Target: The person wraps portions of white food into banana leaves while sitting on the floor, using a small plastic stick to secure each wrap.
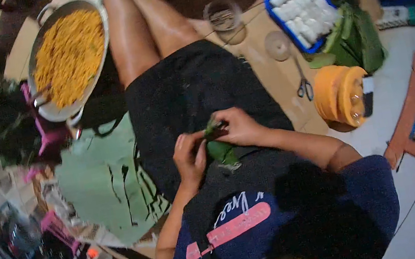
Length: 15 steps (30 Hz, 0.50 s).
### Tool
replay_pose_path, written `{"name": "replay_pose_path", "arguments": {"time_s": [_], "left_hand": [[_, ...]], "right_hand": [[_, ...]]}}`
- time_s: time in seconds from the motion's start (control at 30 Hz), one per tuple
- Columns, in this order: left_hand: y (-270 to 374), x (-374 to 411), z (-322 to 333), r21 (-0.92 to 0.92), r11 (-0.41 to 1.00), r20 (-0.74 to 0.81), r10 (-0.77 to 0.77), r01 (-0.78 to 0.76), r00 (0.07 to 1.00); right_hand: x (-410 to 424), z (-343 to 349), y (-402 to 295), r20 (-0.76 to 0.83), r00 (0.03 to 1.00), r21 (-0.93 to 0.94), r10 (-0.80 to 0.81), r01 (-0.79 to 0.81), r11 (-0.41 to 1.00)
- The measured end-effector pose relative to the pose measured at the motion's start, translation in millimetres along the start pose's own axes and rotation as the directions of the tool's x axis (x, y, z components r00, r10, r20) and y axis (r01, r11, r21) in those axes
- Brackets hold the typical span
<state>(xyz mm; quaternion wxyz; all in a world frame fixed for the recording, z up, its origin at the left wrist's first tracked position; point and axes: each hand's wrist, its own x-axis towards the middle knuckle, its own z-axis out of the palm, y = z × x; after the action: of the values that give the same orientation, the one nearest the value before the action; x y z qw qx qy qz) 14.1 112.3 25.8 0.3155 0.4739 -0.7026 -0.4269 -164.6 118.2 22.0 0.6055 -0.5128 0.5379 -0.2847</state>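
Above my lap, my left hand (191,157) and my right hand (241,127) hold a small green leaf packet (222,152) between them. The fingers of both hands meet at its bunched upper end; its lower part hangs down below them. Whether anything is inside the leaf is hidden. Flat green leaf pieces (93,191) lie in a stack at the left. A large metal pan (47,116) with two handles holds an orange-yellow food mass (70,58) at the upper left.
On the cardboard (264,73) at the right are scissors (303,85), a clear tub of small sticks (223,18) and a small clear cup (278,46). Beyond stand a blue tray (275,17) of white rolls, folded green leaves (353,37) and an orange round container (336,94).
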Motion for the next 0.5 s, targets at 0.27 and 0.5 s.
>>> {"name": "replay_pose_path", "arguments": {"time_s": [0.27, 0.5], "left_hand": [[4.4, 13.3, -16.3, -0.098, 0.99, 0.228, -0.075, 0.1, 0.971], [-0.3, 24.6, -31.2, -0.072, 0.997, 0.422, 0.024, 0.008, 0.906]], "right_hand": [[3.6, -41.5, 2.2, 0.161, 0.844, -0.254, -0.512, 0.537, 0.804], [-3.8, -16.2, 9.1, 0.071, 0.88, -0.08, -0.469, 0.473, 0.877]]}}
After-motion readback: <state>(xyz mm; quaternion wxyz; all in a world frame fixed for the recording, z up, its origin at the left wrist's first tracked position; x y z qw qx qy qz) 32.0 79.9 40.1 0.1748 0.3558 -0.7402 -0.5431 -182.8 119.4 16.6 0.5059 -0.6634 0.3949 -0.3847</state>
